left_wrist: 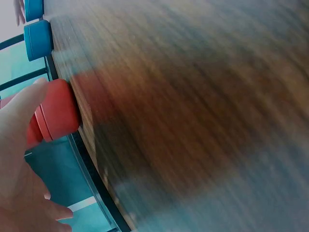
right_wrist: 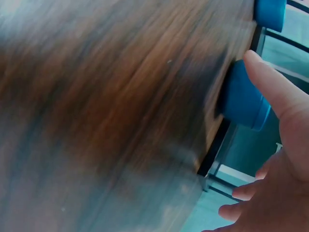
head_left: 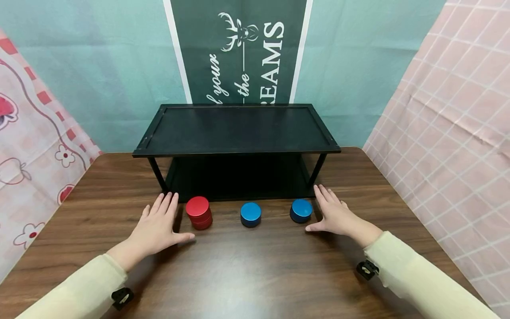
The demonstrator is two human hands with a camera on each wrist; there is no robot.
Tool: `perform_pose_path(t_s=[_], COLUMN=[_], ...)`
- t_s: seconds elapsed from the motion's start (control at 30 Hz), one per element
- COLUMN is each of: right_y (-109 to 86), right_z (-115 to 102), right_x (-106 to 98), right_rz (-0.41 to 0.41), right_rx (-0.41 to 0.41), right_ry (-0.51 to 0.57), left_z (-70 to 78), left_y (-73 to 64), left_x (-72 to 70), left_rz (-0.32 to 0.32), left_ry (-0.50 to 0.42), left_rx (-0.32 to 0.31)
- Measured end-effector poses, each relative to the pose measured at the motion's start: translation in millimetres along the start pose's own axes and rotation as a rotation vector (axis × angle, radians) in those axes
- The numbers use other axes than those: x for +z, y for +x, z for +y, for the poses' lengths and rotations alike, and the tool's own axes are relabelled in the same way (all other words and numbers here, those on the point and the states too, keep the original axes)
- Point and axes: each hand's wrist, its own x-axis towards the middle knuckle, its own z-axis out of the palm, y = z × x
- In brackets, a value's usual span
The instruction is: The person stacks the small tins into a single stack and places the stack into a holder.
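Note:
My left hand (head_left: 159, 226) has its fingers spread straight and its thumb out, just left of a red round tin (head_left: 198, 212) that looks like two stacked pieces. Fingertips of that hand reach the front left corner of a black two-tier rack (head_left: 239, 130). To the right, my right hand (head_left: 332, 215) also has straight, spread fingers, close beside a blue round tin (head_left: 301, 210). A second blue round tin (head_left: 251, 214) stands between the hands, in front of the rack. In the right wrist view the thumb overlaps the nearer blue tin (right_wrist: 241, 96). Neither hand holds anything.
The rack's lower shelf (head_left: 235, 177) lies in shadow under its top board. Brown wood table (head_left: 239, 274) spreads beneath everything. A teal cloth (head_left: 119, 66) hangs behind, with a pink grid cloth (head_left: 458, 110) at right and a patterned pink cloth (head_left: 36, 168) at left.

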Motion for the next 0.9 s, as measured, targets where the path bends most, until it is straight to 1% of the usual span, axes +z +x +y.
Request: perform_pose_path(t_s=[0.1, 0.2, 0.23, 0.3, 0.37, 0.53, 0.57, 0.63, 0.7, 0.73, 0.9], right_y=[-0.3, -0.7, -0.7, -0.6, 0.0, 4.4, 5.2, 6.3, 7.5, 8.3, 11.6], right_z=[0.9, 3.0, 3.6, 4.3, 4.0, 1.5, 0.8, -1.1, -2.5, -2.9, -3.1], right_x=[-0.7, 0.3, 1.1, 3.0, 4.5, 7.1, 7.0, 6.6, 6.3, 6.3, 6.4], right_rz=[-0.001, -0.005, -0.004, -0.009, -0.015, -0.025, -0.022, -0.017, -0.02, -0.022, -0.051], right_rx=[0.0, -0.009, -0.019, -0.041, -0.062, -0.08, -0.081, -0.082, -0.081, -0.083, -0.083], right_ry=[0.015, 0.059, 0.081, 0.124, 0.17, 0.265, 0.277, 0.296, 0.302, 0.303, 0.333], left_z=[0.4, -0.6, -1.6, -4.2, -7.4, -16.2, -17.3, -19.3, -20.7, -21.2, -22.2], left_y=[0.8, 1.7, 1.8, 2.4, 3.7, 7.7, 8.3, 9.9, 11.1, 11.6, 13.9], left_x=[-0.1, 1.1, 1.6, 3.2, 4.8, 9.7, 10.8, 14.0, 17.5, 19.3, 28.3], left_rz=[-0.001, -0.011, -0.014, -0.031, -0.064, -0.157, -0.167, -0.174, -0.177, -0.174, -0.142], left_ry=[-0.02, -0.066, -0.091, -0.173, -0.309, -0.738, -0.81, -0.918, -0.987, -1.004, -1.022], left_rx=[0.004, 0.012, 0.019, 0.038, 0.054, 0.071, 0.071, 0.08, 0.089, 0.09, 0.104])
